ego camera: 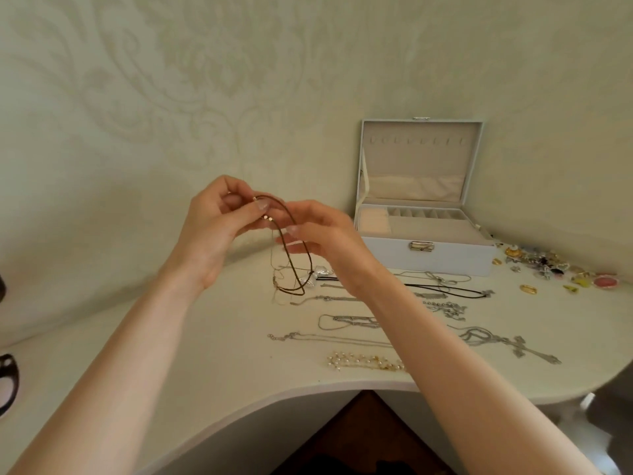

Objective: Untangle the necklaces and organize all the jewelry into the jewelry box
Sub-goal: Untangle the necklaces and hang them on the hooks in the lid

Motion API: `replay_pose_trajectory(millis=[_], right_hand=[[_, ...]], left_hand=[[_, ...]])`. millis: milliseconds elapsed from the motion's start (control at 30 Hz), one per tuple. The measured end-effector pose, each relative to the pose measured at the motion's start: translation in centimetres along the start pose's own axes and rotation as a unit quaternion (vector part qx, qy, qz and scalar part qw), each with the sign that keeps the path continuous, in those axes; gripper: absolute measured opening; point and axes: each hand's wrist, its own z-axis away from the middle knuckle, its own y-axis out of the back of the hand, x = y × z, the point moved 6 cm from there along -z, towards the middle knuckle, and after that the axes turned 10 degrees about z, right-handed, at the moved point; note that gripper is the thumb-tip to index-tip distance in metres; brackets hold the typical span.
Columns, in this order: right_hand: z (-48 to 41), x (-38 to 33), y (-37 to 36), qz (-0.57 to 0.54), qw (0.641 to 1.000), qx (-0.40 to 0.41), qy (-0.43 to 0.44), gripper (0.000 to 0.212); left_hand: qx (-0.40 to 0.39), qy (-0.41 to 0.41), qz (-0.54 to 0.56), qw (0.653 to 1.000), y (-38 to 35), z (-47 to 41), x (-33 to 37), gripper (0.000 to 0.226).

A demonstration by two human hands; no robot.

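My left hand (219, 228) and my right hand (322, 234) are raised above the table, both pinching a brown cord necklace (297, 255) near its clasp. The cord hangs in a loop, tangled at the bottom with thin silver chains and a silver pendant (308, 277) that rests on the table. The white jewelry box (424, 258) stands open at the back right, lid upright, compartments showing. Several silver necklaces (346, 320), a black cord necklace (445, 289), a pearl strand (363, 361) and a cross pendant (527, 347) lie spread on the table.
A heap of colourful earrings and rings (555, 269) lies right of the box. The white table (205, 354) has a curved front edge with a cut-out below my arms. A dark object (7, 378) sits at the far left edge. The wall is close behind.
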Motion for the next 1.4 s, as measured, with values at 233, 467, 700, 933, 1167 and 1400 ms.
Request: replay_pose_trajectory(millis=[233,467,700,933,1167,1400], right_hand=[[-0.4,-1.4,1.2,-0.017,0.998,0.052,0.021,0.012],[0.1,-2.3,2.8,-0.076,0.996,0.031,0.025,0.01],[0.7,-3.5,5.3,-0.057,0.996,0.06,0.028,0.028],[2.1,-3.8,7.4,-0.117,0.991,0.067,0.014,0.017],[3.5,-3.4,9.4,-0.171,0.982,0.084,0.013,0.026],[4.3,-2.0,10.1,-0.209,0.974,0.088,-0.003,0.011]], left_hand=[[-0.097,-0.02,-0.007,0.995,-2.0,0.0,1.5,0.03],[-0.093,-0.033,-0.042,0.994,-2.7,-0.5,2.0,0.029],[-0.093,0.001,-0.087,0.992,-3.9,-0.7,1.2,0.025],[-0.088,-0.01,-0.26,0.962,-5.0,-0.8,-0.9,0.027],[-0.018,0.178,0.119,0.977,-4.7,-0.3,-3.5,0.036],[-0.034,0.288,0.252,0.923,-6.3,1.1,-5.1,0.051]])
